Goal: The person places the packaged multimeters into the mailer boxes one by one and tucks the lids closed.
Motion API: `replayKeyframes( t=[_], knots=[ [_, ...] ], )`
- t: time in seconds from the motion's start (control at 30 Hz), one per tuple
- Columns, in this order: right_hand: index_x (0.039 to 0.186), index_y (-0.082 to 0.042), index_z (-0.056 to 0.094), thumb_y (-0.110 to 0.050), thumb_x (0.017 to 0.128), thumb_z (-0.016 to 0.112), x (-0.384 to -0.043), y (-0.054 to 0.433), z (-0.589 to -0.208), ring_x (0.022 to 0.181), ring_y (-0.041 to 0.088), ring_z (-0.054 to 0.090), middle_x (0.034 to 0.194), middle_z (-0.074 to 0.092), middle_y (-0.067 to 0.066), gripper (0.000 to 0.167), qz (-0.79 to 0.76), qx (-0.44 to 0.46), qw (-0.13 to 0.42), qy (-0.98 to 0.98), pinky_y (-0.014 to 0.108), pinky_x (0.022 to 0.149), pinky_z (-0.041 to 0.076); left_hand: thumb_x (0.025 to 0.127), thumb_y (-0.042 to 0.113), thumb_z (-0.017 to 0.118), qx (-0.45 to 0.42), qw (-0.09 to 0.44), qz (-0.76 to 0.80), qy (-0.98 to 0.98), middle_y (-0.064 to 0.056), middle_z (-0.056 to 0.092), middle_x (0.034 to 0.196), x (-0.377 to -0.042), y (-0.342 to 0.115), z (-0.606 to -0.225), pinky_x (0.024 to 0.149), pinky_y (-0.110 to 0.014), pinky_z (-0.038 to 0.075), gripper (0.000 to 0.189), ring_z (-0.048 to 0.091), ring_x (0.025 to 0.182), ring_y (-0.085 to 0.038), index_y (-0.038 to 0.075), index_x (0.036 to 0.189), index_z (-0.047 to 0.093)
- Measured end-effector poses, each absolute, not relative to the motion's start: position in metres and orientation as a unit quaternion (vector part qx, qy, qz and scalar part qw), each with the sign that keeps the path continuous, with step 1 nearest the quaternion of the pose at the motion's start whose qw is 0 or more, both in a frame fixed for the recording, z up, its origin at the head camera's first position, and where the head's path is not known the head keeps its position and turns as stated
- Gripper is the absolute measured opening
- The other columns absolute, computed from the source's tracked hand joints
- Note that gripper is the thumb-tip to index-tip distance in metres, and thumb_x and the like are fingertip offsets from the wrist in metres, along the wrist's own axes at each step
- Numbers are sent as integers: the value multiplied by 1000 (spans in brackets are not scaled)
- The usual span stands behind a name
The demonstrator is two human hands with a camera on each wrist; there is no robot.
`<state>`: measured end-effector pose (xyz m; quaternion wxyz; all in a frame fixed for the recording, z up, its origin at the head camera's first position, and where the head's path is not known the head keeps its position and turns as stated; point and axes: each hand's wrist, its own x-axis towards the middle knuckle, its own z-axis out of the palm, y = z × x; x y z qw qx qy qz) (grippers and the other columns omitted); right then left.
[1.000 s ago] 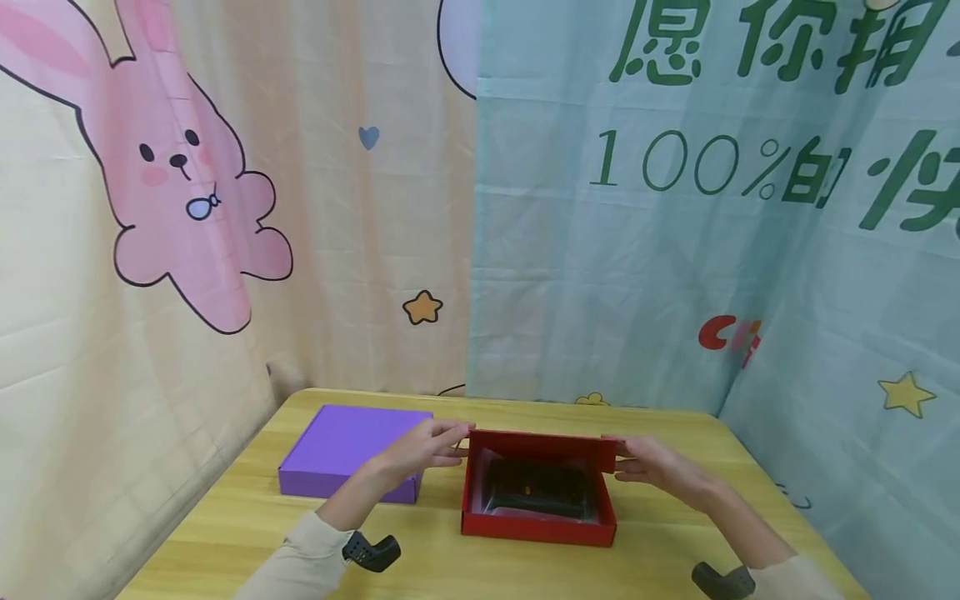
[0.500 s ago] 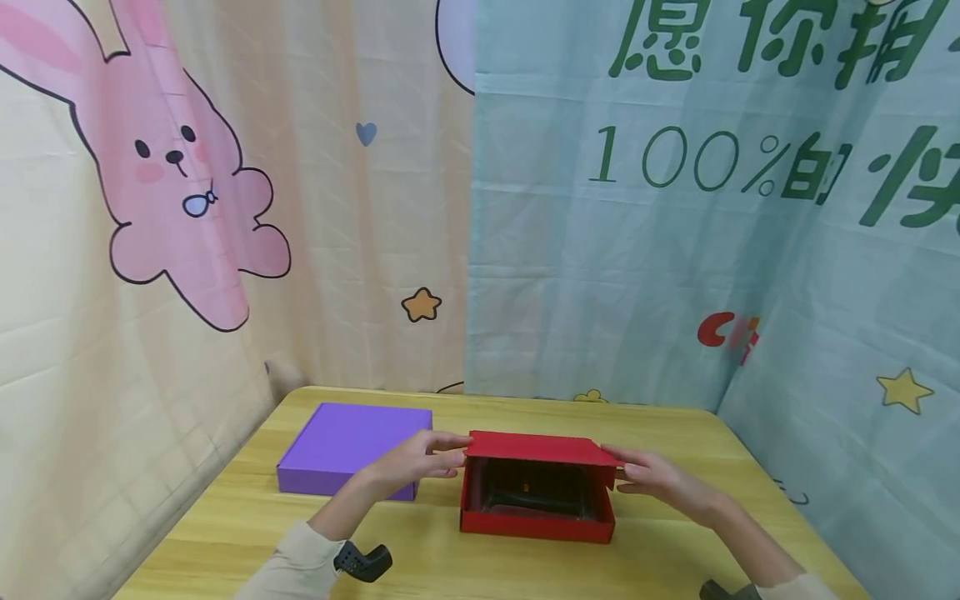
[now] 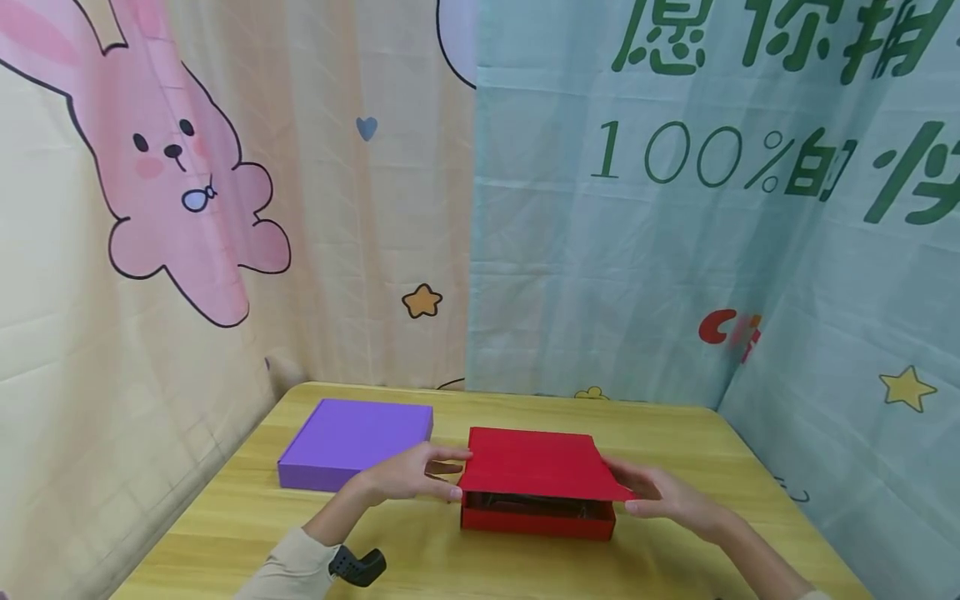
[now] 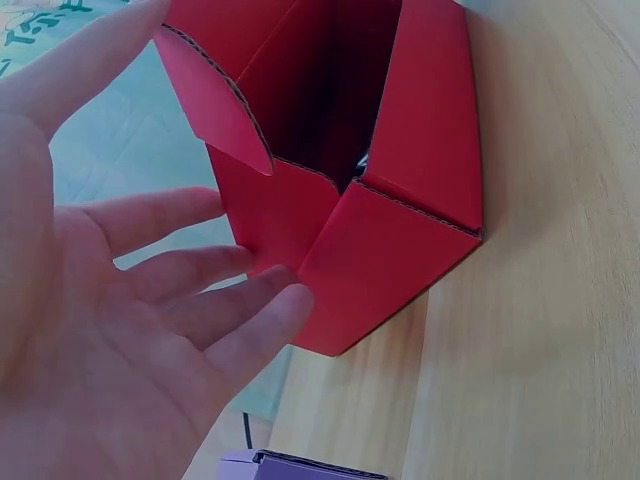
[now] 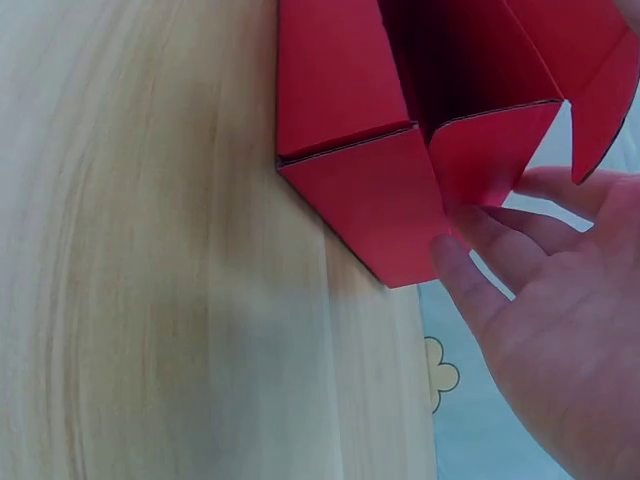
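A red cardboard box (image 3: 537,520) sits on the table with its lid (image 3: 536,462) folded forward and tilted down, a narrow gap left at the front. Through that gap a dark thing in clear plastic (image 3: 536,505) shows only in part. On the box's left side is my left hand (image 3: 408,473); in the left wrist view its extended fingers (image 4: 225,300) touch the side wall, with the thumb up by the lid's flap. My right hand (image 3: 671,500) mirrors it: fingers (image 5: 500,245) against the right wall, thumb near the lid's front corner.
A closed purple box (image 3: 356,442) lies to the left of the red one, close behind my left wrist. The wooden table (image 3: 420,558) ends at printed curtains (image 3: 600,275) behind and at both sides.
The lid has swung from nearly upright forward and down over the box, covering most of the contents. Both hands have come lower and nearer along the sides with it. The purple box stays put.
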<state>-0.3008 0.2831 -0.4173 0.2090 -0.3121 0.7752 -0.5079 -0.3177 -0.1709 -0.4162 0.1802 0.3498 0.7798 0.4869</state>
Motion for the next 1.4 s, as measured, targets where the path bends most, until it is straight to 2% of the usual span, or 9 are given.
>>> replayKeyframes(
  t=[0.13, 0.33, 0.47, 0.67, 0.8, 1.0, 1.2, 1.4],
  knots=[
    [161, 6, 18, -23, 100, 60, -300, 283, -421, 149, 50, 23, 165, 23, 28, 80, -510, -313, 214, 773, 26, 107, 44, 93, 35, 77, 352, 182, 483, 781, -13, 45, 157, -317, -171, -419, 108, -39, 47, 77, 49, 139, -31, -1, 153, 46],
    [162, 5, 19, -23, 97, 66, -299, 282, -424, 148, 48, 26, 165, 24, 27, 85, -506, -304, 227, 775, 29, 105, 47, 93, 35, 77, 354, 191, 478, 781, -15, 41, 159, -314, -171, -421, 110, -41, 45, 80, 47, 141, -32, -3, 154, 43],
    [161, 5, 22, -25, 99, 66, -299, 280, -427, 145, 49, 32, 163, 28, 27, 82, -502, -278, 214, 791, 33, 100, 52, 97, 34, 73, 348, 173, 475, 790, -17, 44, 157, -311, -169, -424, 109, -44, 45, 72, 47, 140, -36, -4, 152, 47],
    [151, 12, 40, -25, 103, 66, -300, 269, -432, 127, 49, 54, 151, 43, 33, 66, -483, -235, 135, 833, 38, 92, 58, 100, 28, 71, 321, 92, 444, 832, -15, 56, 145, -307, -158, -432, 101, -45, 52, 52, 55, 131, -40, 0, 142, 59],
    [142, 9, 55, -25, 99, 73, -304, 266, -438, 125, 48, 55, 143, 52, 28, 58, -427, -250, 72, 866, 42, 93, 57, 98, 27, 73, 311, 50, 400, 861, -12, 56, 140, -305, -151, -439, 97, -42, 55, 44, 55, 129, -36, 1, 133, 65],
    [130, 0, 68, -34, 92, 80, -307, 264, -440, 124, 39, 54, 135, 57, 14, 52, -273, -299, -7, 914, 47, 95, 55, 95, 25, 77, 317, -10, 307, 897, -12, 54, 140, -301, -141, -447, 103, -47, 50, 35, 52, 129, -35, 1, 120, 71],
    [125, -1, 71, -35, 88, 83, -308, 249, -424, 127, 39, 52, 137, 57, 13, 51, -193, -320, -5, 927, 59, 100, 49, 94, 22, 78, 310, -38, 287, 906, -15, 53, 141, -298, -136, -448, 106, -49, 48, 34, 53, 129, -35, 0, 118, 71],
    [139, -11, 67, -42, 93, 75, -319, 229, -422, 134, 34, 52, 146, 57, 5, 56, -217, -378, 22, 900, 58, 104, 47, 95, 23, 77, 308, -36, 293, 904, -16, 53, 142, -297, -135, -448, 106, -50, 48, 35, 52, 130, -35, 0, 121, 70]
  ],
)
